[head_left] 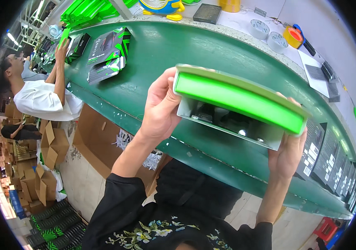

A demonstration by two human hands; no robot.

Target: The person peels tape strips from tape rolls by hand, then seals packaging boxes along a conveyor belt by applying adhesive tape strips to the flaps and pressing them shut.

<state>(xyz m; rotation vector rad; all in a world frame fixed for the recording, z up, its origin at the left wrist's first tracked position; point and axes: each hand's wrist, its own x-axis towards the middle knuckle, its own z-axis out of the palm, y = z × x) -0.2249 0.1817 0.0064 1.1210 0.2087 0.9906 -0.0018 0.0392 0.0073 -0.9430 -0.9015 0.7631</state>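
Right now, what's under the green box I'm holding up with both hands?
Below the green box held by the left hand and right hand runs the green conveyor belt. The belt stretch directly beneath is covered by the box, so anything there is hidden.

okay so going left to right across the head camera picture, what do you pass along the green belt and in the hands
Co-worker in a white shirt → black and green boxes lying on the green belt → left hand → bright green box held up by both hands → right hand → row of black boxes standing on the belt's right end.
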